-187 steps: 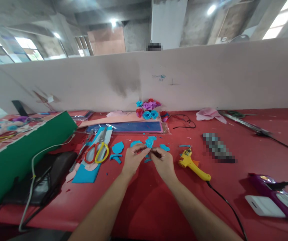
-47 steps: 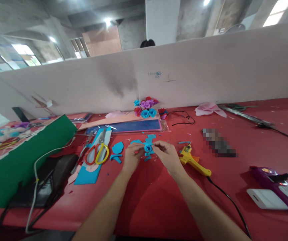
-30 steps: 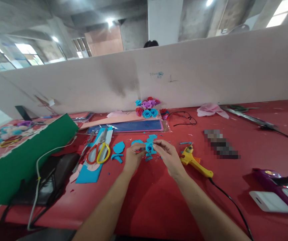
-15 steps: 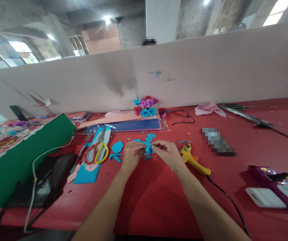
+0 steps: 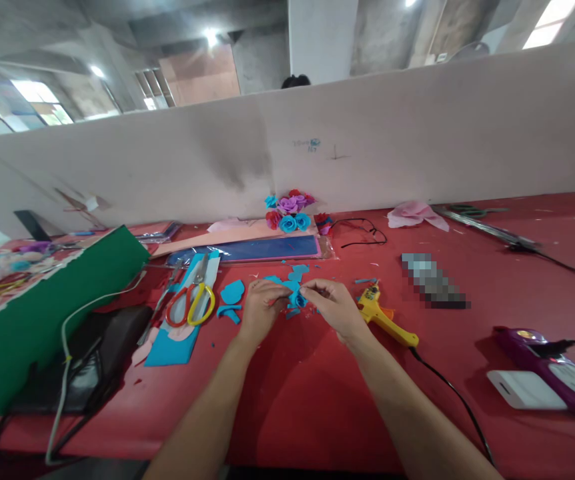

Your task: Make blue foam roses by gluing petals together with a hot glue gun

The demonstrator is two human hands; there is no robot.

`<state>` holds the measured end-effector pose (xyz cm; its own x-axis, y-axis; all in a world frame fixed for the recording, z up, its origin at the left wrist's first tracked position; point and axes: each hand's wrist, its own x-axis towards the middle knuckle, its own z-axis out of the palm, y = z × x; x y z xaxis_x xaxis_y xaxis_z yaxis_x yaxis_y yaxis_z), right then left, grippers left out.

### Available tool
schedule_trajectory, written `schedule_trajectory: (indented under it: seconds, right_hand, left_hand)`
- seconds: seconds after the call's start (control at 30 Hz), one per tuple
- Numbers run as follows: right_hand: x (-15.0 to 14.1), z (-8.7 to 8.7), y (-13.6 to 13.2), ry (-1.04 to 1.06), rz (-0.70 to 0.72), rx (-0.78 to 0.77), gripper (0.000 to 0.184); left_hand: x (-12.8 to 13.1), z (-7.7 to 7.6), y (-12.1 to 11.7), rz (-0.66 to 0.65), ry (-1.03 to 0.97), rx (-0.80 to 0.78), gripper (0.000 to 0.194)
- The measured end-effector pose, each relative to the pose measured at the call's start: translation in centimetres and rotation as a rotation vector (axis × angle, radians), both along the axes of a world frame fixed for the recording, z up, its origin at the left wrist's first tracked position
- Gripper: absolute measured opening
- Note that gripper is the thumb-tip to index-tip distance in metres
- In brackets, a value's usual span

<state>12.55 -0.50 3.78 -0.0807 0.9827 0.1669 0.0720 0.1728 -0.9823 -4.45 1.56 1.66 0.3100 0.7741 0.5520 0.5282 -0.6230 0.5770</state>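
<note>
A small blue paper flower [image 5: 297,300] is held between both hands above the red table [image 5: 297,400]. My left hand [image 5: 262,305] grips it from the left with fingers closed. On the other side, my right hand [image 5: 335,303] pinches its edge between thumb and forefinger. Blue petal pieces [image 5: 232,291] lie left of my left hand, and more blue scraps [image 5: 298,271] lie just beyond the flower. A yellow glue gun [image 5: 387,323] rests right of my right hand. The flower is partly hidden by my fingers.
Scissors [image 5: 201,304] with red and yellow handles lie on blue paper [image 5: 170,347] at left. Finished paper flowers [image 5: 287,212] stand by the white partition [image 5: 392,133]. Eyeglasses [image 5: 367,233], a power strip [image 5: 557,373] and a black bag [image 5: 112,347] are around.
The view has shifted slightly. Both hands stay at the blue flower, which appears turned a little between the fingers; the tools lie as before.
</note>
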Motion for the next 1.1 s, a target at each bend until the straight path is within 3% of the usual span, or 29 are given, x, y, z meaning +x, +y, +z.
schedule_trajectory:
  seconds: [0.73, 1.1]
  right_hand:
    - [-0.11, -0.12, 0.16, 0.088, 0.049, -0.022, 0.017]
    - [-0.34, 0.02, 0.05, 0.296, -0.007, -0.084, 0.032]
  left_hand:
    - [0.18, 0.07, 0.04, -0.025, -0.177, -0.086, 0.015]
    - [0.22, -0.53, 0.09, -0.036, -0.326, -0.229, 0.013]
